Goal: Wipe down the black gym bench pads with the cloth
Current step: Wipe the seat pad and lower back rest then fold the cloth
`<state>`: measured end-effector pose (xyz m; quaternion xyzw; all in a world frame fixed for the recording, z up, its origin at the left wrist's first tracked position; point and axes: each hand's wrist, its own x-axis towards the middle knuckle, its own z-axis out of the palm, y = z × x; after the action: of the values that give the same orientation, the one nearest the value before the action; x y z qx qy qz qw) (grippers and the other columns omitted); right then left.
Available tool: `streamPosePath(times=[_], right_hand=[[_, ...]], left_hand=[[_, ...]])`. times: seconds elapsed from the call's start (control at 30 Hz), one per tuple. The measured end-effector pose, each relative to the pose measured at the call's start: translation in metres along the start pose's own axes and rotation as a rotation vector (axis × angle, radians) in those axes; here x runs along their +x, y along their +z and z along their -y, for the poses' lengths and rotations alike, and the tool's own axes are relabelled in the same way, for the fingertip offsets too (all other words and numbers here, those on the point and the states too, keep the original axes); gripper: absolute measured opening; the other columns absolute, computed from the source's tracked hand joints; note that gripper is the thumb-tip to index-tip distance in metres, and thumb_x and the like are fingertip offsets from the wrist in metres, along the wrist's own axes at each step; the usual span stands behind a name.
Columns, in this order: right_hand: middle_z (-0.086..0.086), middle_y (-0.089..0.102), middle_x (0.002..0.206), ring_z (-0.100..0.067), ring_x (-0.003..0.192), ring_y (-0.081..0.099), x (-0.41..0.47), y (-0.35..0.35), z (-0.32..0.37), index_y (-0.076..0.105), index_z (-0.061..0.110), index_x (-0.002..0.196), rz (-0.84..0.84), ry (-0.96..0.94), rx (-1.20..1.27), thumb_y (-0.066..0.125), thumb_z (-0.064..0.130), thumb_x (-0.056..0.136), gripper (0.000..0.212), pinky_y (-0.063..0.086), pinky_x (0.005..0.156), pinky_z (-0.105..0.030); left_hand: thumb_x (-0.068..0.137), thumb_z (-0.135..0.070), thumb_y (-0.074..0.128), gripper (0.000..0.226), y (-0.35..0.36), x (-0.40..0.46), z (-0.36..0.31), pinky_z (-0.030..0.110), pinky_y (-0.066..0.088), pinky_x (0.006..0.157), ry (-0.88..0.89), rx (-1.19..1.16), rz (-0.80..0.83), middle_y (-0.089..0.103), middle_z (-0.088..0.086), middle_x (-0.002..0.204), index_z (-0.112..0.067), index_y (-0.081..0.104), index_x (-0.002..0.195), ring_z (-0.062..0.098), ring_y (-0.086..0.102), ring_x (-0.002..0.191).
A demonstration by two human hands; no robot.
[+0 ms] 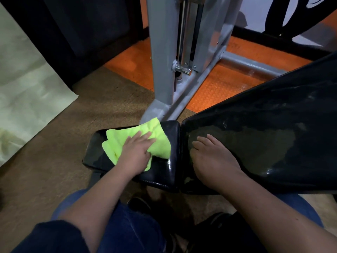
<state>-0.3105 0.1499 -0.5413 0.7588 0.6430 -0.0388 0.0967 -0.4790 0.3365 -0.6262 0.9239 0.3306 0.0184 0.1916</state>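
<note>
Brown and orange gym flooring (109, 99) lies under the bench. Left hand (135, 152) presses flat, fingers straight, on the green cloth (158, 137) spread over the small seat pad (164, 172). Right hand (211, 157) rests open on the long back pad (273, 134) (its surface glossy), near a grey machine frame (162, 52) beyond.

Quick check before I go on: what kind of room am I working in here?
Most likely a gym. A padded black bench with a small seat pad, a grey steel machine frame standing behind it, and orange rubber floor matting all point that way.
</note>
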Motion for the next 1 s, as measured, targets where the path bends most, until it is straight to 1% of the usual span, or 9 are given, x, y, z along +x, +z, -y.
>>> streamPosePath(times=[0.07,0.17,0.3,0.4,0.53,0.67,0.8,0.9,1.0], right_hand=[[-0.007,0.052,0.140,-0.027,0.141,0.034,0.000,-0.001,0.001,0.060,0.016,0.127,-0.007,0.006,0.004,0.040,0.026,0.096,0.038,0.005,0.122,-0.043],[-0.008,0.053,0.140,-0.028,0.140,0.035,-0.002,-0.002,0.002,0.060,0.015,0.128,0.005,0.001,0.013,0.039,0.025,0.096,0.039,0.006,0.122,-0.043],[-0.007,0.050,0.143,-0.027,0.142,0.032,-0.002,-0.005,0.003,0.058,0.016,0.131,0.000,0.013,0.020,0.036,0.025,0.098,0.041,0.005,0.122,-0.042],[-0.006,0.048,0.146,-0.026,0.144,0.029,-0.002,-0.005,0.003,0.057,0.016,0.132,0.014,0.017,0.039,0.034,0.024,0.098,0.042,0.004,0.122,-0.041],[-0.005,0.047,0.146,-0.024,0.144,0.029,-0.002,-0.006,0.003,0.056,0.017,0.132,0.009,0.020,0.047,0.034,0.025,0.098,0.041,0.004,0.122,-0.041],[-0.006,0.045,0.149,-0.025,0.146,0.027,-0.002,-0.004,0.002,0.054,0.017,0.135,0.038,0.011,0.023,0.036,0.025,0.099,0.042,0.004,0.122,-0.041],[-0.006,0.048,0.145,-0.025,0.144,0.029,-0.001,-0.003,0.003,0.056,0.017,0.133,0.013,0.022,0.029,0.035,0.023,0.098,0.041,0.004,0.122,-0.040],[-0.006,0.046,0.148,-0.024,0.146,0.027,-0.002,-0.004,0.002,0.054,0.017,0.136,0.019,0.012,0.012,0.035,0.024,0.098,0.042,0.004,0.122,-0.040],[-0.007,0.043,0.152,-0.024,0.148,0.024,-0.003,-0.005,0.003,0.052,0.016,0.138,0.035,0.010,0.019,0.036,0.024,0.098,0.044,0.002,0.122,-0.040]], left_hand=[[0.084,-0.007,0.053,0.065,0.006,-0.006,-0.011,0.051,0.010,0.119,0.019,-0.004,-0.019,0.024,-0.007,0.158,-0.032,0.043,0.143,0.024,0.011,0.149],[0.082,-0.003,0.053,0.069,0.007,-0.019,0.000,0.046,0.007,0.121,0.096,-0.041,0.042,0.020,-0.011,0.158,-0.033,0.043,0.143,0.019,0.007,0.149],[0.081,-0.003,0.053,0.067,0.006,-0.019,-0.013,0.051,0.011,0.119,0.009,-0.053,-0.039,0.026,-0.006,0.158,-0.031,0.046,0.142,0.023,0.011,0.149],[0.079,0.000,0.051,0.071,0.011,-0.033,-0.009,0.050,0.009,0.120,0.116,-0.059,0.028,0.022,-0.009,0.158,-0.032,0.044,0.142,0.021,0.008,0.150],[0.084,-0.002,0.053,0.067,0.003,-0.029,-0.005,0.045,0.006,0.121,-0.016,-0.082,-0.031,0.022,-0.008,0.159,-0.032,0.043,0.143,0.018,0.007,0.150],[0.080,0.002,0.051,0.072,0.011,-0.048,-0.009,0.050,0.007,0.120,0.100,-0.063,0.028,0.019,-0.009,0.159,-0.033,0.042,0.144,0.021,0.005,0.150],[0.082,-0.001,0.055,0.067,0.006,-0.038,-0.009,0.050,0.010,0.120,-0.013,-0.099,-0.021,0.025,-0.006,0.158,-0.031,0.046,0.141,0.023,0.010,0.149],[0.078,0.001,0.051,0.073,0.018,-0.054,-0.021,0.054,0.013,0.118,0.064,-0.040,-0.028,0.022,-0.005,0.159,-0.031,0.044,0.143,0.027,0.008,0.149],[0.080,0.002,0.052,0.074,0.014,-0.065,-0.003,0.050,0.009,0.120,0.056,-0.076,0.014,0.018,-0.009,0.159,-0.033,0.040,0.145,0.020,0.003,0.150]])
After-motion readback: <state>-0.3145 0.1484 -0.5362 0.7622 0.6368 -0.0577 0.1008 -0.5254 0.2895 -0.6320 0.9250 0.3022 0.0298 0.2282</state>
